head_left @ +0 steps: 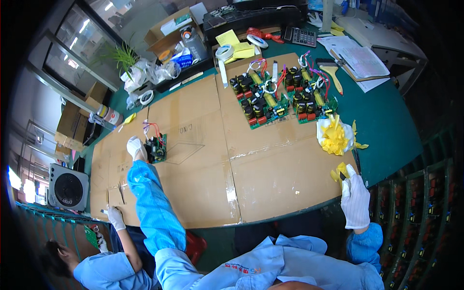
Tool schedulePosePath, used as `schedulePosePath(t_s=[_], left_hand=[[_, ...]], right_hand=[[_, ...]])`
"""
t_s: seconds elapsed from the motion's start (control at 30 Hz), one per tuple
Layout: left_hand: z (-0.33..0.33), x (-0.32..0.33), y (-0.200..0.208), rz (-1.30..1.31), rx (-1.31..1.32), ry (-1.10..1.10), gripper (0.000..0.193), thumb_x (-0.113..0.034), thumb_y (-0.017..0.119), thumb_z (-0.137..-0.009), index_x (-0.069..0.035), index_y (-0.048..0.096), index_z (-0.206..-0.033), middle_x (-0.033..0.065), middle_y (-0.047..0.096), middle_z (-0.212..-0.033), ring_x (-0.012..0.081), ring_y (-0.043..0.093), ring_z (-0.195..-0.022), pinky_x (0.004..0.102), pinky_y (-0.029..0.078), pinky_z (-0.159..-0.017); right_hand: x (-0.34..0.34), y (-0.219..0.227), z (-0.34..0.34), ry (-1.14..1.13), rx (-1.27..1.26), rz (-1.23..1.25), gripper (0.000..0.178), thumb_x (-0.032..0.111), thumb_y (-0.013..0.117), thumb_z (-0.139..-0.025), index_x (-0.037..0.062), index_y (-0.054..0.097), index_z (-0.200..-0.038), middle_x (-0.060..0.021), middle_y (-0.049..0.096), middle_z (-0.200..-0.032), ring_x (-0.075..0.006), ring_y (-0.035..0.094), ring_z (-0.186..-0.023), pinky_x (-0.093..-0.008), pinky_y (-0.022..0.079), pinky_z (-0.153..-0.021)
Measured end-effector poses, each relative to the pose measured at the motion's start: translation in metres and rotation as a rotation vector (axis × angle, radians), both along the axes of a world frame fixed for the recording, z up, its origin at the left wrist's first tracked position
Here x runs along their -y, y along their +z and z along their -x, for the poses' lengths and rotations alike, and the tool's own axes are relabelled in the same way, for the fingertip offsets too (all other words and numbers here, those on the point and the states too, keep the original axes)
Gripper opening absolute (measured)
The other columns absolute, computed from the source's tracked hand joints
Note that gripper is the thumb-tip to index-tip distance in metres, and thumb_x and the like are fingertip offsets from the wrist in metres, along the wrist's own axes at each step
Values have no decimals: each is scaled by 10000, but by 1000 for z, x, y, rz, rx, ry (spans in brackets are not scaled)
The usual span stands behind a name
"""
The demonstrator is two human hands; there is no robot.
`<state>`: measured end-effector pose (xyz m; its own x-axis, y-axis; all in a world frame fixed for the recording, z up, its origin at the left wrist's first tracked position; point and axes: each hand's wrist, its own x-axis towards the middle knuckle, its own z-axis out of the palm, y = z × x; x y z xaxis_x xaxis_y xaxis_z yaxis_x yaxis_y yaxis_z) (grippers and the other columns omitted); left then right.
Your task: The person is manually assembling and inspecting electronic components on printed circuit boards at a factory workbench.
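Note:
On the left of the cardboard, my white-gloved left hand (137, 148) closes at the left edge of a green circuit board (157, 149) with dark parts and red and white wires. Low on the right, my gloved right hand (355, 197) pinches a crumpled yellow piece (341, 172) that looks like tape or thin sheet; something small and dark shows beside its fingers. Just beyond it sits a white object (325, 126), its kind unclear, covered with a wad of crumpled yellow strips (335, 137). Several more wired circuit boards (263, 104) stand grouped at the far right.
A brush (332, 77), clipboard with papers (360, 63) and calculator (299, 36) lie at the back right. Tape rolls (224, 52) and boxes stand behind. A co-worker's gloved hand (116, 218) is at the near left edge, near a fan (68, 187). Racks of boards (411, 212) stand right.

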<state>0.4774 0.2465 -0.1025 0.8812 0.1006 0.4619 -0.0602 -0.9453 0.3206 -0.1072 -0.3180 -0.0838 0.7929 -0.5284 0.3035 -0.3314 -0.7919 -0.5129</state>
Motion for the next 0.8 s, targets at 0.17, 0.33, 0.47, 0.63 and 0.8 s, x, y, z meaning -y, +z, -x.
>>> schedulePosePath(t_s=[0.17,0.33,0.47,0.63,0.8], left_hand=[[82,206,14,204,401,-391,469,-115,667,-911,13,585,-1354,221,609,-1363,355,552,-1314,428,412,-1136],[191,380,28,-20,105,-997,817,-444,829,-830,-14,511,-1447,228,549,-1438,401,504,-1364,432,395,-1165],[224,433,16,-524,57,-885,974,-660,820,-704,-71,546,-1429,194,539,-1452,409,531,-1303,527,401,-1119],[198,439,11,-616,55,-904,775,-718,767,-693,-59,679,-1093,124,626,-1257,334,629,-1058,490,513,-850],[206,414,11,-512,127,-952,611,-607,785,-765,-38,698,-969,158,629,-1033,348,644,-946,481,531,-801]], right_hand=[[6,-6,3,-36,52,-91,390,23,607,-956,-5,571,-1344,-216,648,-1096,-406,648,-1008,-441,536,-902],[-15,-9,-11,110,120,-91,340,20,628,-925,-17,626,-1264,-219,637,-1060,-407,634,-1000,-462,525,-899],[-30,-13,-9,153,179,80,359,58,663,-923,-14,631,-1273,-198,651,-1045,-373,644,-965,-449,537,-852],[-28,-7,-2,141,141,41,356,65,660,-939,-2,629,-1288,-193,665,-1046,-363,653,-992,-437,542,-861],[-13,2,-14,193,235,-68,329,37,681,-923,3,643,-1248,-175,678,-1013,-354,661,-903,-423,553,-819]])
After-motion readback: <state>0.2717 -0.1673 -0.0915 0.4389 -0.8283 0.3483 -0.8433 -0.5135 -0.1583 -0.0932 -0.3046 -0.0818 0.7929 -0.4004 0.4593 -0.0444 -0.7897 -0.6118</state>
